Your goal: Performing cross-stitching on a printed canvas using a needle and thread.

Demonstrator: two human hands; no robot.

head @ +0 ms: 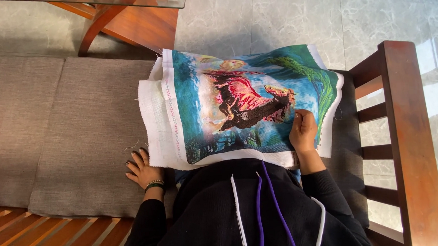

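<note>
Right hand (303, 130) down on the cloth (238, 102), fingers bunched into a tight pinch at the right end of the dark stitched figure. Too small to tell whether a needle or thread sits in that pinch. Left hand (142, 168) flat on the grey cushion (80, 135), fingers spread, holding nothing, just beside the cloth's lower left corner. Beaded bracelet (155, 184) on that wrist.

Cloth spread across the lap, picture side up: blue and green ground, red and dark figure in the middle, white border along the left and near edges, left margin folded into layers. White and purple strands (259, 205) draped down the black top, close under the working hand.

Judging from this, best done so:
- Bring the left hand up to the cloth's near edge and hold the weave taut around the pinch; slack fabric probably makes for uneven stitches.
- Work with the wrist resting on the cloth, as now, for a steady hand.
- Pull through gently and straight up, not sideways, to avoid puckering.
- Watch the loose strands on the chest; likely to snag or tangle under the forearm.
- Mind the wooden armrest (409, 128) near the right elbow on long pulls.
</note>
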